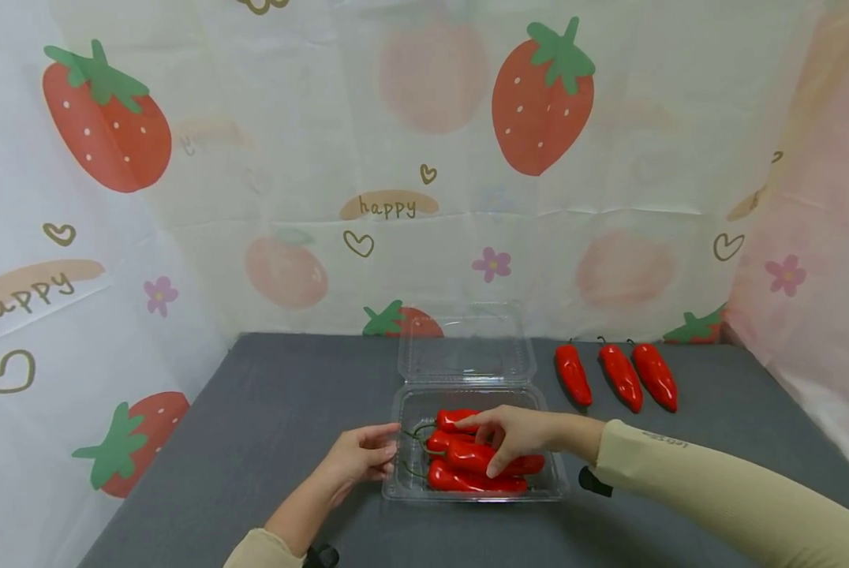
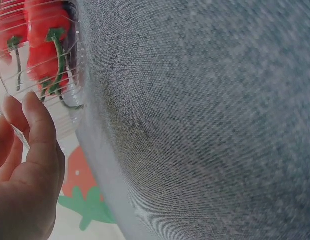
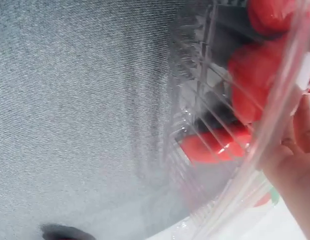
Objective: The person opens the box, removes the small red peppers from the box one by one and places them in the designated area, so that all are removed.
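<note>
A clear plastic clamshell box [image 1: 556, 483] lies with its lid raised behind it. Inside, several glossy red chili peppers [image 1: 477, 477] lie side by side, green stems toward the left. My left hand [image 1: 359, 459] holds the box's left rim, thumb and fingers on either side of the plastic [image 2: 32, 150]. From the right, my right hand [image 1: 513, 432] reaches in over the rim and straddles the uppermost red pepper [image 1: 460, 454], thumb on its near side, fingers on its far side. The index finger stretches over the rearmost pepper [image 1: 453, 418]. In the right wrist view the fingertips are partly hidden.
Three more red peppers [image 1: 619, 377] lie at the back right of the grey table [image 1: 311, 379]. The open lid [image 1: 467, 347] stands close to the strawberry-printed curtain [image 1: 424, 95], which encloses the back and sides.
</note>
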### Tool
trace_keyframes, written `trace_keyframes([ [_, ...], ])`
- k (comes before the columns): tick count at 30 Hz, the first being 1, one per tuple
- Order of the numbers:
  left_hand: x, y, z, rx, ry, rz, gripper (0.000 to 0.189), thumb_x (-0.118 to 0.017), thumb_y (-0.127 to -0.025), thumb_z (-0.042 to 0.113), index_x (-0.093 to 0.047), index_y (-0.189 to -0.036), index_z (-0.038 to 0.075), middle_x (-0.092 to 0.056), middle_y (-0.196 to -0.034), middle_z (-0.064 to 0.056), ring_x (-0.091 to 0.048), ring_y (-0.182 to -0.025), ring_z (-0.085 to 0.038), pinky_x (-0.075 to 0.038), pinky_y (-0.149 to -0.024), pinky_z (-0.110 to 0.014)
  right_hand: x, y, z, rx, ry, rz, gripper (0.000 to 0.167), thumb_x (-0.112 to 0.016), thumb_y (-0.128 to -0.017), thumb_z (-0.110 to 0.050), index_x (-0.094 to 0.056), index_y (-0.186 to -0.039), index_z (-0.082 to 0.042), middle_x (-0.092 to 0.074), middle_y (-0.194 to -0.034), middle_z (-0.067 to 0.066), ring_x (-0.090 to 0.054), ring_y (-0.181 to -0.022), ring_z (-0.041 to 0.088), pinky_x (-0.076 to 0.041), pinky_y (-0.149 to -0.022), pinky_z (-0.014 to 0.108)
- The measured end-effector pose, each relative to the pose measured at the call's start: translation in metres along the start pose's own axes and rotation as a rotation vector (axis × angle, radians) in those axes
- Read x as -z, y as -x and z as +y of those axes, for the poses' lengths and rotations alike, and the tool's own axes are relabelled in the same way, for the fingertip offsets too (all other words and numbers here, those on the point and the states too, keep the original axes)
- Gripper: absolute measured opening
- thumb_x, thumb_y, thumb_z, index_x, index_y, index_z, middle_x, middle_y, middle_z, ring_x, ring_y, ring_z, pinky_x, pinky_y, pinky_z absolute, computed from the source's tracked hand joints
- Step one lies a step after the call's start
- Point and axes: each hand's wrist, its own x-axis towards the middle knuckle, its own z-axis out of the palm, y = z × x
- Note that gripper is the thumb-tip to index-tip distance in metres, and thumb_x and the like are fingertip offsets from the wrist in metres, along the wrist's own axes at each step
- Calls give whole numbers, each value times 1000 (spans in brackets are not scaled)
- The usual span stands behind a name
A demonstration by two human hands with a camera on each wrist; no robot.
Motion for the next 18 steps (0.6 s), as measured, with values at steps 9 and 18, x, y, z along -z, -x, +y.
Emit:
trace_keyframes([
  [9, 1, 0, 1, 2, -8, 8, 44, -58, -94, -3, -46, -136, -13, -61, -89, -3, -60, -65, -9, -53, -63, -25, -2, 2, 5, 30, -4, -27, 73, -75, -79, 6, -46, -145, -7, -59, -110, 5, -55, -98, 24, -53, -82, 41],
  [18, 0, 0, -1, -2, -6, 9, 45, -58, -94, -3, -45, -136, -13, -61, -91, -5, -59, -64, -10, -53, -62, -25, 2, 4, 11, 93, -101, -48, 60, -71, -84, 3, -50, -140, -2, -63, -109, 8, -58, -98, 24, -53, -84, 40],
])
